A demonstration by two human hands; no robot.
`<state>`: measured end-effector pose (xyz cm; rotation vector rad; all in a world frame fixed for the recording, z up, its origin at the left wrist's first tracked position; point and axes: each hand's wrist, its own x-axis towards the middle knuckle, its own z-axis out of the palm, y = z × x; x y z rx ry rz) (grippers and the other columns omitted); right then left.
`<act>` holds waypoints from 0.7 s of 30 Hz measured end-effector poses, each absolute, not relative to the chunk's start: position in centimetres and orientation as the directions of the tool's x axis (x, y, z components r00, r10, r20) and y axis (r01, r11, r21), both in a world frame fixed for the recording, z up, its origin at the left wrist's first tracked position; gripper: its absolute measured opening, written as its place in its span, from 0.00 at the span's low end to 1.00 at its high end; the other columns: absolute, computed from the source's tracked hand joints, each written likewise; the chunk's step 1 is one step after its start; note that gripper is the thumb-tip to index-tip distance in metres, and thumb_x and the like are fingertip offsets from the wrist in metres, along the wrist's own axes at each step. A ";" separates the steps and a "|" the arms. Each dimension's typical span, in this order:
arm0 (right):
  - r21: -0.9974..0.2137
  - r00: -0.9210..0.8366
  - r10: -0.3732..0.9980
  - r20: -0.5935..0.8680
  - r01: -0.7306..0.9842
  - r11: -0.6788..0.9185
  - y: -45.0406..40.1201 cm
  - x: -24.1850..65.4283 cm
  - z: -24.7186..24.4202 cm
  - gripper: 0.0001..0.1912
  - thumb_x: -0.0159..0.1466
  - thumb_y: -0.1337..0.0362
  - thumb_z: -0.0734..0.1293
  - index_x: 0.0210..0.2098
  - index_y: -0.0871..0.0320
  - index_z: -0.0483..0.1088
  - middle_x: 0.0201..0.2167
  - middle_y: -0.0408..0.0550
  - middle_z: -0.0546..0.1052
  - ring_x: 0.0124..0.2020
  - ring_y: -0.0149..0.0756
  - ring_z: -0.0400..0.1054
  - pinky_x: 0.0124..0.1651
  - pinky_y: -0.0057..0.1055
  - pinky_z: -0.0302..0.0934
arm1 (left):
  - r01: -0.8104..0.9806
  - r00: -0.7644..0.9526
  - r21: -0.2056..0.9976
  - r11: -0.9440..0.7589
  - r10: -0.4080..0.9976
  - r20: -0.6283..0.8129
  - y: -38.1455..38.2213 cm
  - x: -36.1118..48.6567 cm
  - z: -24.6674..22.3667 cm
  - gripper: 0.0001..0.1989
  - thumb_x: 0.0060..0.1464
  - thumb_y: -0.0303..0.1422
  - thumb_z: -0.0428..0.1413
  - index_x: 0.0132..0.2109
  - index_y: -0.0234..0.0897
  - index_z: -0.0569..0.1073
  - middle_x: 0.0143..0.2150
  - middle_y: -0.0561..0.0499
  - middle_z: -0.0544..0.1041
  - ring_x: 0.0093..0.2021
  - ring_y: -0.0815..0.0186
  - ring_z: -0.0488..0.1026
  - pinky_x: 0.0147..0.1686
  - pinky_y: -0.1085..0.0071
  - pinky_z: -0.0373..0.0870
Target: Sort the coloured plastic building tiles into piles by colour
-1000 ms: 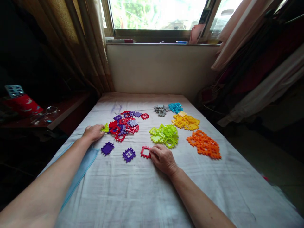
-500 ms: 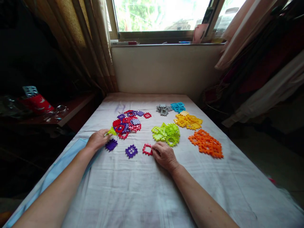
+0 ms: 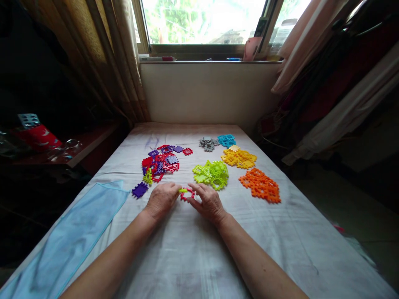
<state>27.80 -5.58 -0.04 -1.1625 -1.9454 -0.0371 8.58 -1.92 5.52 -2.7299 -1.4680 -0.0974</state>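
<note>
My left hand (image 3: 164, 198) is closed on a lime-green interlocking piece (image 3: 183, 190), seen nearly edge-on against the left side of a red square frame piece (image 3: 183, 198). My right hand (image 3: 208, 202) has its thumb and forefinger around the right side of that red frame, just above the sheet. A solid purple square piece (image 3: 140, 190) lies to the left of my left hand. Another lime-green piece (image 3: 147, 176) touches the pile of red and purple pieces (image 3: 168, 167). The purple window-shaped piece is out of sight, probably behind my left hand.
Beyond my right hand are piles of lime-green pieces (image 3: 215, 173), orange pieces (image 3: 261, 185), yellow pieces (image 3: 239, 158), blue pieces (image 3: 226, 140) and grey pieces (image 3: 208, 143). A light-blue cloth (image 3: 71, 232) lies along the left edge of the sheet-covered surface (image 3: 174, 261).
My left hand has moved right from the red and purple pile to the red frame, bringing a lime-green piece. The right hand's fingers have spread around the frame. The view has shifted slightly.
</note>
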 end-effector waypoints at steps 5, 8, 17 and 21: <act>-0.409 -0.130 0.721 0.681 0.749 0.521 -5.3 28.8 0.2 0.12 0.69 0.61 0.61 0.36 0.55 0.76 0.28 0.46 0.77 0.30 0.32 0.70 0.36 0.26 0.62 | 0.801 0.586 0.055 -0.596 0.800 0.130 -1.8 9.9 5.2 0.14 0.65 0.37 0.49 0.51 0.42 0.75 0.45 0.46 0.79 0.44 0.59 0.76 0.43 0.65 0.70; -0.588 0.176 0.743 0.646 0.734 0.338 -4.2 31.2 0.0 0.16 0.67 0.56 0.61 0.30 0.56 0.75 0.25 0.46 0.76 0.26 0.32 0.69 0.34 0.27 0.62 | 0.830 0.511 0.092 -0.550 0.817 0.267 -0.4 8.1 5.5 0.17 0.64 0.38 0.50 0.57 0.42 0.71 0.53 0.45 0.77 0.50 0.58 0.74 0.50 0.63 0.69; -0.894 0.604 0.748 0.274 0.446 -0.032 -2.2 34.6 -1.3 0.21 0.58 0.47 0.63 0.35 0.56 0.77 0.29 0.48 0.81 0.31 0.39 0.74 0.38 0.32 0.66 | 0.993 0.097 -0.077 -0.086 0.983 0.154 3.4 0.0 4.8 0.31 0.57 0.48 0.51 0.61 0.32 0.66 0.56 0.35 0.75 0.56 0.47 0.71 0.55 0.55 0.63; -0.943 0.646 0.735 0.206 0.332 -0.027 -1.9 34.4 -1.9 0.29 0.59 0.47 0.62 0.51 0.61 0.73 0.30 0.49 0.82 0.29 0.38 0.73 0.37 0.33 0.66 | 0.997 0.043 -0.060 -0.039 0.996 0.078 3.5 -0.6 4.0 0.31 0.58 0.50 0.48 0.60 0.35 0.67 0.53 0.37 0.77 0.54 0.48 0.73 0.53 0.57 0.65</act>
